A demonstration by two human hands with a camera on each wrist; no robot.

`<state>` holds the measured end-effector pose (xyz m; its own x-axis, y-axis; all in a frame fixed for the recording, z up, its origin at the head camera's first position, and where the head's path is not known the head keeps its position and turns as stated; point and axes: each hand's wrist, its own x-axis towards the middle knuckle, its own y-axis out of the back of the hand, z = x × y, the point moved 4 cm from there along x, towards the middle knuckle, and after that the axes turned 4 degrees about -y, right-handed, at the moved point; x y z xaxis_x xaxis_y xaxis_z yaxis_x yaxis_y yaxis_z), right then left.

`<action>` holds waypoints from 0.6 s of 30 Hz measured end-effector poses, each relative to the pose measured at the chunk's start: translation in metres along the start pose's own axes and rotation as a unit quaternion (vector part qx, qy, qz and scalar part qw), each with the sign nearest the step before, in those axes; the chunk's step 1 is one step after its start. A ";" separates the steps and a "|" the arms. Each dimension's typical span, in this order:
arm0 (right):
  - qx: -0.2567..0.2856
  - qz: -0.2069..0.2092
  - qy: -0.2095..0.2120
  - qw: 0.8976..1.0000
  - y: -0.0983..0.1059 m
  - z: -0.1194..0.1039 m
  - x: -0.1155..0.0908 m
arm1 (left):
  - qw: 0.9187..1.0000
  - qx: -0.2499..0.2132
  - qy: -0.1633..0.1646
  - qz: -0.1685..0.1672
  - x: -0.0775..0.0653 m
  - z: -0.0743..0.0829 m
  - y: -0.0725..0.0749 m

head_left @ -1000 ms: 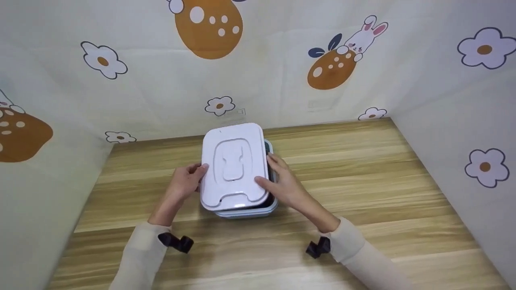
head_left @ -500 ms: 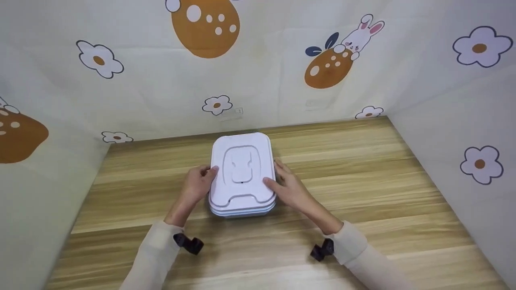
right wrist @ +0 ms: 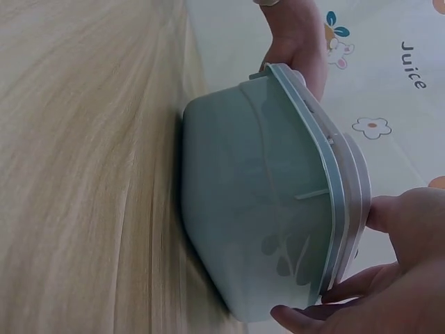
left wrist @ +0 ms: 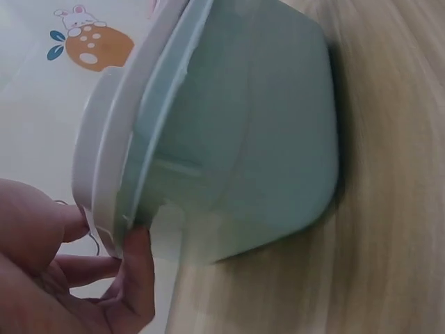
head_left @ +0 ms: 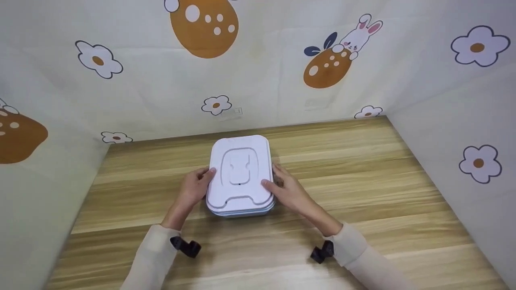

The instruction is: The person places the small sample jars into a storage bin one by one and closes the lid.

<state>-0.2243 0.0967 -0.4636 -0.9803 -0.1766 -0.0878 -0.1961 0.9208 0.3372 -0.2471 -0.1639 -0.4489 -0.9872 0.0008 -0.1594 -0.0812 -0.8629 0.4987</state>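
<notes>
A white rectangular lid (head_left: pixel 240 169) with a moulded raised panel sits over a pale blue-green plastic box (left wrist: pixel 250 132). From above, only a strip of the box shows at the near end. My left hand (head_left: pixel 195 187) grips the lid's left edge, thumb on top and fingers curled beneath the rim. Opposite it, my right hand (head_left: pixel 292 191) pinches the right edge, its thumb on the lid and its fingers down by the box rim. In the right wrist view, lid and box rim lie close together along the side. The box's contents are hidden.
The box stands on a wood-grain table (head_left: pixel 363 193). Behind it and at both sides hang pale cloth walls (head_left: pixel 266 72) printed with flowers, rabbits and orange fruit. Each cuff carries a small black camera mount (head_left: pixel 186 247).
The lid has moved right and down from a skewed position onto the box, covering the gap at the right. Both hands moved with it, then it shifted slightly toward me.
</notes>
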 end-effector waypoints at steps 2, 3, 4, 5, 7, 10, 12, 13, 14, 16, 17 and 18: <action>0.016 -0.007 -0.002 1.000 0.000 0.001 0.000 | 1.000 -0.009 -0.008 0.006 0.000 -0.003 -0.001; 0.024 -0.010 -0.005 1.000 -0.001 0.002 0.000 | 1.000 -0.012 -0.012 0.008 0.000 -0.004 -0.001; 0.033 -0.013 -0.007 0.999 -0.001 0.003 0.000 | 1.000 -0.014 -0.017 0.010 0.000 -0.005 -0.002; 0.038 -0.014 -0.010 0.999 -0.001 0.004 0.000 | 1.000 -0.011 -0.020 0.013 0.000 -0.006 -0.002; 0.050 -0.016 -0.016 0.999 -0.002 0.006 0.000 | 1.000 -0.004 -0.023 0.014 0.001 -0.006 -0.003; 0.061 -0.015 -0.026 0.998 -0.002 0.007 0.000 | 1.000 0.000 -0.014 0.012 0.001 -0.007 -0.002; 0.066 -0.016 -0.032 0.997 -0.003 0.008 0.000 | 1.000 -0.001 -0.012 0.011 0.000 -0.008 -0.002; 0.068 -0.017 -0.035 0.997 -0.003 0.008 0.000 | 1.000 -0.004 -0.011 0.009 0.000 -0.008 -0.002; 0.070 -0.018 -0.038 0.997 -0.003 0.009 0.000 | 1.000 -0.008 -0.014 0.007 -0.001 -0.009 -0.001; 0.076 -0.021 -0.043 0.996 -0.003 0.009 0.000 | 1.000 -0.016 -0.023 -0.005 -0.002 -0.010 0.000; 0.081 -0.022 -0.044 0.996 -0.004 0.009 0.000 | 0.999 -0.022 -0.025 -0.014 -0.004 -0.010 0.000; 0.085 -0.021 -0.044 0.995 -0.004 0.009 0.000 | 0.999 -0.026 -0.026 -0.022 -0.005 -0.011 0.001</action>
<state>-0.2231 0.0965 -0.4730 -0.9640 -0.1927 -0.1830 -0.2240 0.9598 0.1693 -0.2409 -0.1701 -0.4573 -0.9886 0.0647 -0.1360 -0.1196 -0.8863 0.4474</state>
